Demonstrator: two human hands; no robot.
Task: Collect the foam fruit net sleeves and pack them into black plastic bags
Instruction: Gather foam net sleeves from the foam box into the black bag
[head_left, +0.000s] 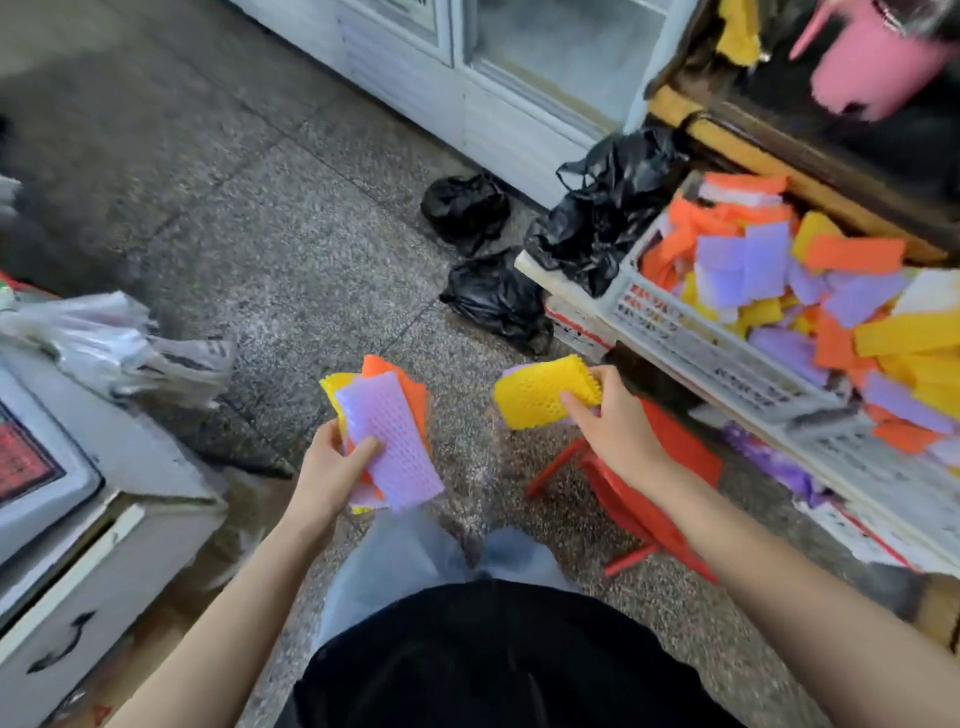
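Foam fruit net sleeves are fanned in your left hand, a lilac one on top with orange and yellow behind it, the thumb pressed on the face and the fingers curled round the back. Your right hand pinches a yellow sleeve, with what looks like a lilac one under it, its fingers hooked over the top edge and the thumb flat on the front. Both hands are closed on foam and neither is free. The step in hand looks like merging the two lots, so lay the right-hand sleeves flat onto the left fan and square the edges before you squeeze, since this light foam will likely spring apart and slip if gripped at one corner. The crate of loose sleeves lies beyond and to the outside of your right fingers. The black plastic bags lie on the floor ahead of both hands, one more draped on the crate corner. You will need a free hand to open a bag mouth, so stack everything in one grip first. Mind the red stool just under your right wrist.
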